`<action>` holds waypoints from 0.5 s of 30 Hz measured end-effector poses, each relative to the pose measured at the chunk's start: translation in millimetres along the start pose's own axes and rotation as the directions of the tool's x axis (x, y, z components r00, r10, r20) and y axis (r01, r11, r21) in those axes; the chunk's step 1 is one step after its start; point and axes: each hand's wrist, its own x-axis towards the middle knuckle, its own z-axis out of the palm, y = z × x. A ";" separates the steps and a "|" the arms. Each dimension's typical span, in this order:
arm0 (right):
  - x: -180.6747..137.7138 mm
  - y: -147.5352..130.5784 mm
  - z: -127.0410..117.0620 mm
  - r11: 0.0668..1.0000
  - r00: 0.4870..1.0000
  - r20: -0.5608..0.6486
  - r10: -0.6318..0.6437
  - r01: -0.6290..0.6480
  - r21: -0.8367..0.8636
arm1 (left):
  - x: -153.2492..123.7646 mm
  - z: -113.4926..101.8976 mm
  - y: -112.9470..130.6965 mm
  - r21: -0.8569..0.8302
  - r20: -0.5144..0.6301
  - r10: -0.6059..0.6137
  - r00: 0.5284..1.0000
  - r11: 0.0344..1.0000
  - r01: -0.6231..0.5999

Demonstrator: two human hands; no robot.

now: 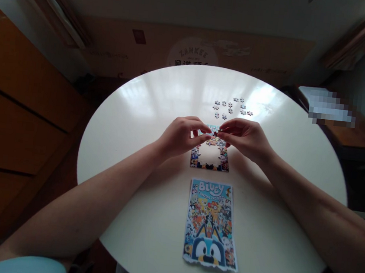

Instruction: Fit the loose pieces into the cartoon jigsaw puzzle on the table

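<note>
In the head view, a jigsaw puzzle point(224, 159) is seen lying on a round white table point(143, 202), partly covered by both hands. A small dark piece point(216, 134) is pinched between the thumb and fingers of the right hand point(249, 139), above the upper part of the puzzle. The left hand point(182, 136) is held opposite, its thumb and fingertips brought close to the same piece; whether it is gripped by them too cannot be told at this size.

The side and bottom borders look joined, and the upper part appears largely filled, though some of it is hidden by the fingers. A bare gap is left in the lower middle, with table showing through. About a dozen loose pieces point(230, 104) are scattered beyond the hands, so the assembly may be judged well past half. A printed picture sheet point(212, 209), ragged along its lower edge, is laid on the near side.
</note>
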 end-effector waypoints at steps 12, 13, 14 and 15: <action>0.0 -0.9 1.2 1.000 1.000 0.016 0.010 -0.011 0.029 | 0.1 0.7 1.3 -0.008 0.037 0.008 0.999 1.000 -0.008; 0.0 -0.9 1.2 0.999 1.000 0.017 0.013 -0.013 0.031 | 0.0 0.9 1.1 -0.009 0.030 0.015 0.999 1.000 -0.015; 0.0 -1.0 1.1 0.999 1.000 0.020 0.015 -0.016 0.035 | -0.1 1.1 0.8 -0.009 0.022 0.023 1.000 1.000 -0.022; 0.0 -1.2 1.1 0.999 1.000 0.023 0.017 -0.018 0.042 | -0.2 1.2 0.4 -0.008 0.013 0.029 0.999 1.000 -0.029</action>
